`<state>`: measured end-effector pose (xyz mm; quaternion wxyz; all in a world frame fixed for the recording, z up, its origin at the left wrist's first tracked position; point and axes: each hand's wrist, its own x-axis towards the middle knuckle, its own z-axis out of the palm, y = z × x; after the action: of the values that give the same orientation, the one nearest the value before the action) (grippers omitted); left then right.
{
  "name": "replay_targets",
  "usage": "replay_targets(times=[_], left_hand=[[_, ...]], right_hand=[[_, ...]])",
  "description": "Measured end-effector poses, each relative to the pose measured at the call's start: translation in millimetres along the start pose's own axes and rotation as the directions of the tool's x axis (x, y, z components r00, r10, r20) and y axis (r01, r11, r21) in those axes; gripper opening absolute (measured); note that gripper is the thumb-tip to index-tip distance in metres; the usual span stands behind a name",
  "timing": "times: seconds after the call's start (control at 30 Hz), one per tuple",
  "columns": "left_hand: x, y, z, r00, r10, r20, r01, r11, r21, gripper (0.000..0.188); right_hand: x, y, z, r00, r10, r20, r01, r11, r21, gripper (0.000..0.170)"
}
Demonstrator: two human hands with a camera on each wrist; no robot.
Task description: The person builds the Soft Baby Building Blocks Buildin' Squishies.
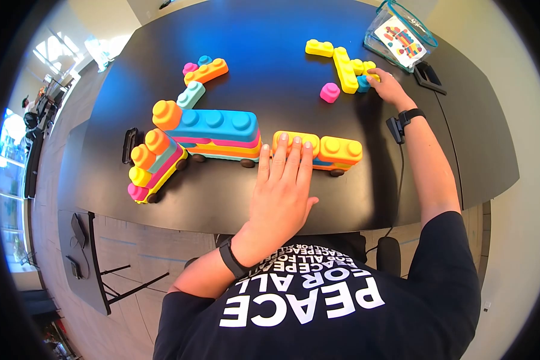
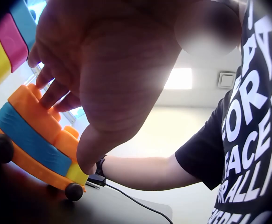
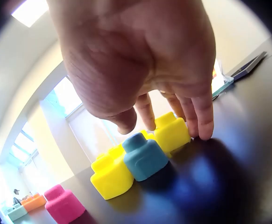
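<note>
My left hand (image 1: 284, 195) lies with straight fingers over the top of a small wheeled wagon (image 1: 341, 151) built of yellow, orange and blue blocks. In the left wrist view, the fingertips rest among the studs of its orange top block (image 2: 35, 109). At the far right, my right hand (image 1: 392, 90) reaches down over a loose yellow block (image 3: 171, 133). Its fingers stand behind and beside that block, while the thumb hangs apart above a blue-green block (image 3: 145, 158). Another yellow block (image 3: 110, 179) lies close by, and a pink block (image 3: 65, 205) sits farther left.
Left of the wagon stands a longer wheeled block train (image 1: 216, 129) with an angled front section (image 1: 159, 162). Several loose blocks, one of them orange (image 1: 207, 72), lie behind it. A clear zip bag (image 1: 396, 39) and a black cable (image 1: 400, 174) are on the right of the table (image 1: 270, 72).
</note>
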<state>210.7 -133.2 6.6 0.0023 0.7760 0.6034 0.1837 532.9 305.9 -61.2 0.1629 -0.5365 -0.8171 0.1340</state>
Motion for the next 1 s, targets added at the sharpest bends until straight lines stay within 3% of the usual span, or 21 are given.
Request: replay_targets(times=[0.07,0.17,0.27,0.33,0.4,0.5,0.63,0.87,1.0], left_hand=[[0,0,0,1.000,0.000,0.004,0.001,1.000,-0.013,0.117],[-1,-2,-1,1.000,-0.002,0.011,0.002,1.000,-0.029,0.117],[-2,-3,-4,1.000,-0.007,0.020,0.008,0.999,-0.035,0.118],[-3,-5,-5,1.000,-0.003,0.021,0.004,0.999,-0.053,0.118],[-5,-5,-5,0.999,-0.008,0.031,0.010,0.997,-0.079,0.117],[-12,-8,-8,0.999,0.007,0.047,-0.002,0.993,-0.117,0.114],[-27,-8,-14,0.999,-0.003,0.045,0.011,0.984,-0.180,0.100],[-29,-21,-31,0.987,-0.037,-0.153,-0.006,0.962,-0.273,0.079],[-15,-32,-41,0.961,-0.012,-0.276,-0.052,0.974,-0.223,0.083]], right_hand=[[-6,-3,-9,0.997,0.042,-0.069,-0.037,0.997,0.072,0.049],[-31,-17,-30,0.960,-0.039,-0.277,0.031,0.999,-0.032,0.037],[-76,-83,-60,0.950,0.016,-0.310,0.081,0.951,0.299,0.032],[-112,-125,-65,0.918,-0.088,-0.387,0.296,0.802,0.519,0.034],[-159,-187,-66,0.897,-0.168,-0.409,0.407,0.675,0.615,0.042],[-204,-238,-50,0.861,-0.315,-0.399,0.497,0.688,0.530,0.044],[-212,-258,-18,0.775,-0.492,-0.396,0.627,0.675,0.390,0.043],[-215,-258,-5,0.813,-0.495,-0.306,0.582,0.689,0.431,0.047],[-216,-254,-6,0.799,-0.508,-0.321,0.601,0.674,0.430,0.049]])
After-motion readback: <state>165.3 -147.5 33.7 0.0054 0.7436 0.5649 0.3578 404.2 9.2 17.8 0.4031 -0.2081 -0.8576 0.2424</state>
